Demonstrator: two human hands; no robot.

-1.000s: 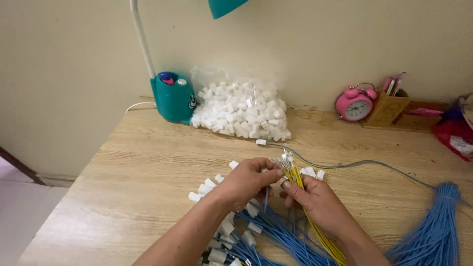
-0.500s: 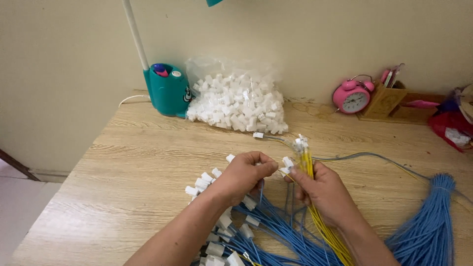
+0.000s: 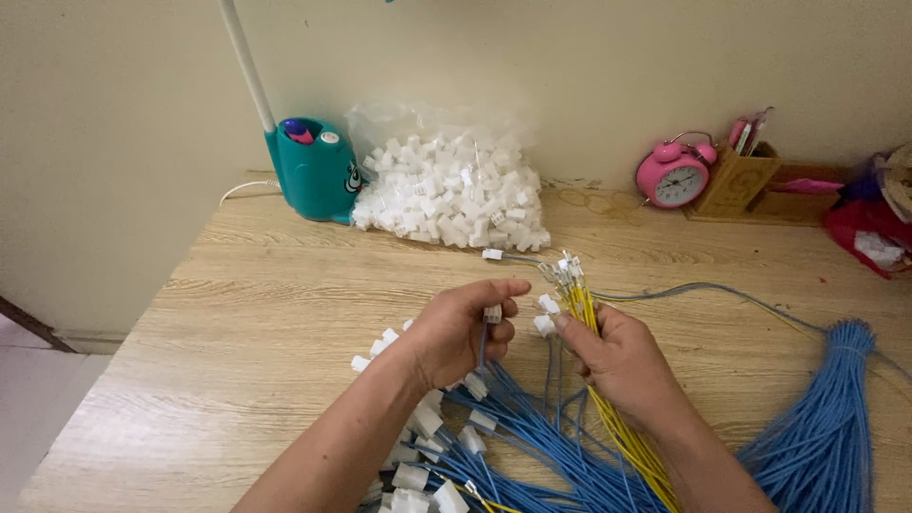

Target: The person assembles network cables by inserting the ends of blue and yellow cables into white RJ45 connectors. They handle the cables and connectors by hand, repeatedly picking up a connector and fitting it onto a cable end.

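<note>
My left hand (image 3: 462,330) pinches a small white plastic connector (image 3: 492,313) with a blue wire hanging from it. My right hand (image 3: 619,356) grips a bunch of yellow wires (image 3: 578,296) whose metal tips (image 3: 566,265) point away from me; a white connector (image 3: 544,325) sits by its thumb. The two hands are a few centimetres apart above a pile of blue wires with white connectors (image 3: 446,446) on the wooden table (image 3: 247,323).
A clear bag of white connectors (image 3: 446,190) lies at the back beside a teal lamp base (image 3: 312,168). A pink alarm clock (image 3: 673,175) and a pen holder (image 3: 736,179) stand at the back right. A thick bundle of blue wires (image 3: 825,418) lies at right.
My hands have parted slightly; the left now holds a connector on a blue wire apart from the yellow bunch. The view has dropped a little lower.
</note>
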